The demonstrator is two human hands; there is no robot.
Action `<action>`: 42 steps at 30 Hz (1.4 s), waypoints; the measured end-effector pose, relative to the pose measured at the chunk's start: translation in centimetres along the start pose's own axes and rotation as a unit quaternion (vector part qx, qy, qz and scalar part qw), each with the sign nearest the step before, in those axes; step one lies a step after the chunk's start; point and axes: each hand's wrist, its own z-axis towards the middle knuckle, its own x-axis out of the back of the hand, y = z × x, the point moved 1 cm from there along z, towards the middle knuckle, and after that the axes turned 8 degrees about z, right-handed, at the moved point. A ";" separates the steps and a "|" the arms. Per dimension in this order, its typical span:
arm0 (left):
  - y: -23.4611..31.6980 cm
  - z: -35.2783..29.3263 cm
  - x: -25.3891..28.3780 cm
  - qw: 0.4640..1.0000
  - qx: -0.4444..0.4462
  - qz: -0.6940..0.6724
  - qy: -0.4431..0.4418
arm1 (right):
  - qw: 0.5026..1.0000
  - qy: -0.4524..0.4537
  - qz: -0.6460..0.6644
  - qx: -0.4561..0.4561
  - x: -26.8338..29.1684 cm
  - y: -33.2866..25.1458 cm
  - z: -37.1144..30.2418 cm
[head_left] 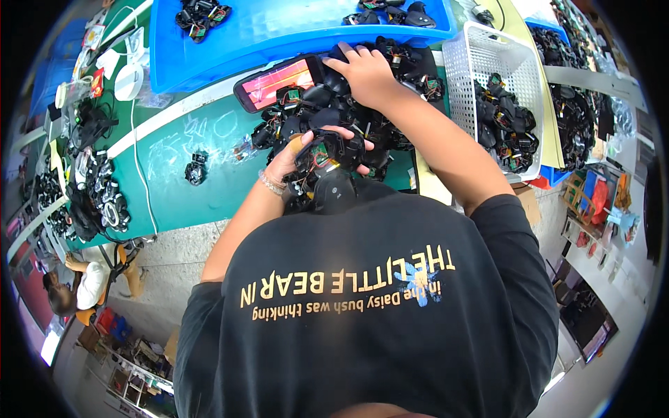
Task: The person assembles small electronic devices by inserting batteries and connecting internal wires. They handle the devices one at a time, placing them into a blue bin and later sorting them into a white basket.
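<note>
My left hand point(287, 160) is wrapped round several black plastic housings point(327, 150) with small green circuit boards and thin coloured wires, held close to my chest. Beyond it lies a heap of similar black housings point(334, 104) on the green table. My right hand point(369, 78) reaches over the far side of this heap with its fingers spread; nothing shows gripped in it, though its fingertips are partly among the parts. To the left of that hand, a phone point(275, 83) with a lit reddish screen lies tilted against the heap.
A blue tray point(300, 47) with more housings stands at the back. At the right is a white perforated basket point(463, 83), partly filled. One loose housing point(196, 168) lies on the green table point(230, 191). A white cable point(141, 174) crosses the left side; another person point(90, 282) sits beyond.
</note>
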 end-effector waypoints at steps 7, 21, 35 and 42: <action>0.5 -0.5 0.3 0.998 -0.039 0.038 0.016 | 0.998 0.007 0.064 0.012 0.4 2.6 0.7; 1.3 2.1 -2.2 0.991 0.007 0.098 -0.090 | 0.992 -0.118 -0.047 -0.027 0.2 1.9 2.2; 1.1 2.7 -0.5 0.989 -0.025 0.094 -0.114 | 0.593 0.175 0.778 -0.111 12.9 -2.9 -5.2; -1.1 3.5 1.4 0.997 0.004 0.032 -0.072 | 0.266 0.064 0.954 -0.123 16.8 -5.3 -7.4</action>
